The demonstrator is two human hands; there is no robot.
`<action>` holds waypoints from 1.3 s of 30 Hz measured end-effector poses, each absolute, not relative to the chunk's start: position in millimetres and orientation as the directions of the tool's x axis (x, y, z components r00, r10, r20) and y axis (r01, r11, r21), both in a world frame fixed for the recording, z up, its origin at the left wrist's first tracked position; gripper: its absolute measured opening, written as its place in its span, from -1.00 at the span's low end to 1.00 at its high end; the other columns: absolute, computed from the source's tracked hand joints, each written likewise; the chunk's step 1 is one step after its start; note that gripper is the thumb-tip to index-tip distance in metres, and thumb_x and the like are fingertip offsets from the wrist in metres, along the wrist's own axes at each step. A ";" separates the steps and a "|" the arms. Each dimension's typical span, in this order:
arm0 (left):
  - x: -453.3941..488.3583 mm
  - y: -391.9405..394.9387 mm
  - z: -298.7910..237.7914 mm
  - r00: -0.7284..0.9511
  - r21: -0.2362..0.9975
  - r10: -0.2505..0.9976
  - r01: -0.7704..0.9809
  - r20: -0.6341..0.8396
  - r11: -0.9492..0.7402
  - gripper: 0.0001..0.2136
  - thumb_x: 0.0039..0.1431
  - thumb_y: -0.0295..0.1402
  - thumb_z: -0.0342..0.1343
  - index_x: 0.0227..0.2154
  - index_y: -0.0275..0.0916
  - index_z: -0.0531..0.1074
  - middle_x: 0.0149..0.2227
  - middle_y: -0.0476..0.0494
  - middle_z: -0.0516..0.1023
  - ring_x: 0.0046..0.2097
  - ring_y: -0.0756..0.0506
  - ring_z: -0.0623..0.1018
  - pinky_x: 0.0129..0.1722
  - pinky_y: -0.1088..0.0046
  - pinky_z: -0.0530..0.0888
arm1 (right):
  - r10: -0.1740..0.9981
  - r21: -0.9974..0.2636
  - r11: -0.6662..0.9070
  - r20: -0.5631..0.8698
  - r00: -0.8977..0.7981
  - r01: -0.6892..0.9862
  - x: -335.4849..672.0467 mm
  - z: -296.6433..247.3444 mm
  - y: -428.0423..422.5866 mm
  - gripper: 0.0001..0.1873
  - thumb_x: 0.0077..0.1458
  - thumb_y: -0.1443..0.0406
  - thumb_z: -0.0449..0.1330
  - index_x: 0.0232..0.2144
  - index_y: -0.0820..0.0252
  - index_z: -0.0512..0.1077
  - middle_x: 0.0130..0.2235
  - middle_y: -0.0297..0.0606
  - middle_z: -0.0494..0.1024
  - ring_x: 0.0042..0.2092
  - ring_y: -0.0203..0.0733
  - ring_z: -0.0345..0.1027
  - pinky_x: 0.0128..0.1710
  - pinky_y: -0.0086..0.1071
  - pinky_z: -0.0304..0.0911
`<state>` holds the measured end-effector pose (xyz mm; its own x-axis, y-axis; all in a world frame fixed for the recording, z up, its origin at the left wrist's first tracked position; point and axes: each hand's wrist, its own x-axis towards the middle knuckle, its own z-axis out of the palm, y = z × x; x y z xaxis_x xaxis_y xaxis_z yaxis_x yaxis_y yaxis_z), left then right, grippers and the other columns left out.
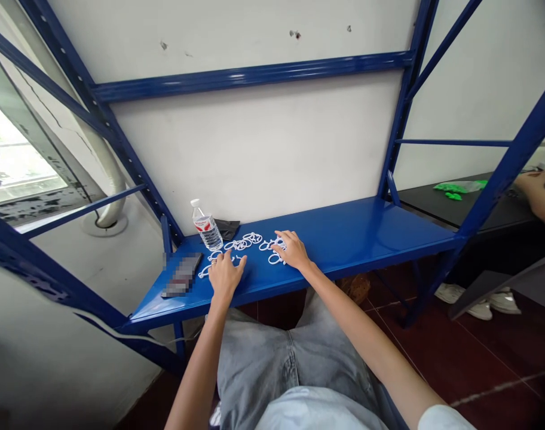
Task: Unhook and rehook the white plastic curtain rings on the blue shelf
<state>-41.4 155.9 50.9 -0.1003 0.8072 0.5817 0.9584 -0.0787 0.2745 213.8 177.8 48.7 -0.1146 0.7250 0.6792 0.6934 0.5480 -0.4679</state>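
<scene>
Resting both bare hands on a blue steel shelf, a seated person spreads the left hand and right hand over a tangle of white plastic rings lying toward the shelf's left end. The fingers of both hands lie open and unclenched against the rings, grasping nothing visible. Near the rear edge, a clear water bottle with a red label holds water and stands beside a crumpled black cloth. A pixel-blurred flat slab lies near the front left corner. Well off to the right, a co-worker's hand is near green pieces on a dark table.
</scene>
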 end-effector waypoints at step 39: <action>14.0 155.3 41.5 0.174 0.626 0.775 0.496 0.607 -0.602 -0.65 0.13 -0.40 0.22 0.01 -0.22 0.57 -0.21 -0.09 0.65 -0.31 -0.04 0.53 -0.23 0.43 0.49 | 0.660 -0.490 0.728 0.690 -0.297 0.480 215.6 50.7 179.5 -0.83 0.33 0.31 0.30 -0.36 0.11 0.59 -0.31 -0.28 0.64 -0.25 -0.15 0.44 -0.12 -0.29 0.26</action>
<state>14.0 155.3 41.5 0.1737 0.7753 0.6072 0.4958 -0.6016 0.6263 215.6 179.5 50.7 -0.2966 0.6603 0.6899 0.4803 0.7276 -0.4899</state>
